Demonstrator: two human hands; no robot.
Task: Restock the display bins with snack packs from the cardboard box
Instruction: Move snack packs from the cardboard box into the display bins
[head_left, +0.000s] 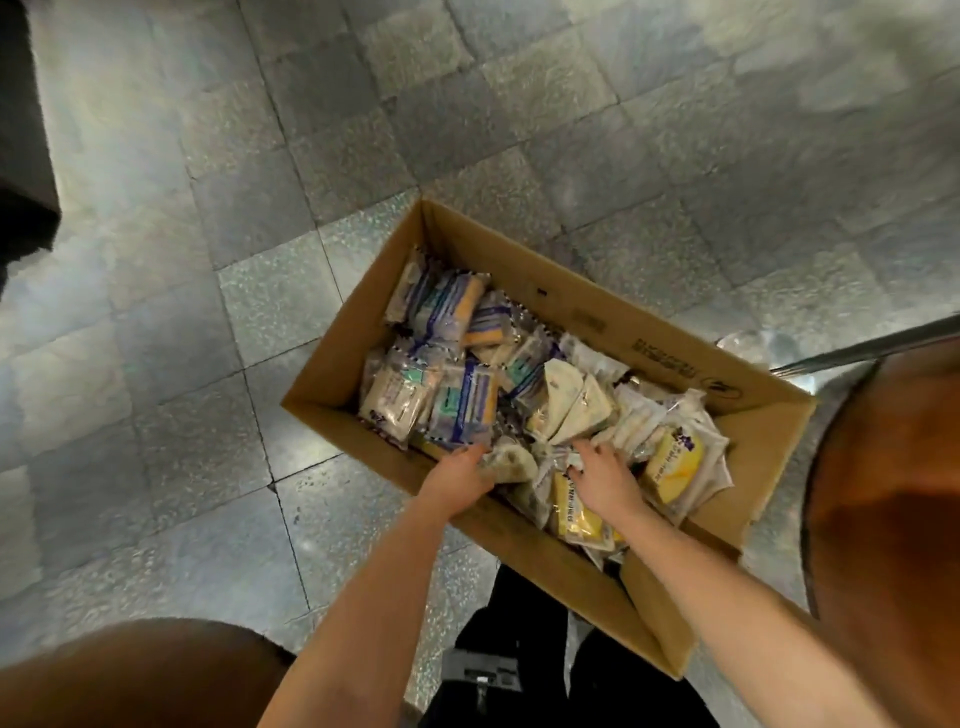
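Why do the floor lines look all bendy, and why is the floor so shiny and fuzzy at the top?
Head view: the wide-angle lens curves the grey tiled floor lines towards the edges. Light from above leaves pale glare patches on the tiles. The top right corner is smeared and blurry. In the middle, the brown cardboard box and its snack packs look sharper, though their print is too soft to read.

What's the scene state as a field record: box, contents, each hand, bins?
box: cardboard box, top open
contents: snack packs loosely piled; yellow packs toward the person's right
left: left hand in box by near wall, fingers buried among packs, grip unclear
right: right hand in box, fingers spread on packs
surroundings: grey tiled floor around box
display bins: not in view
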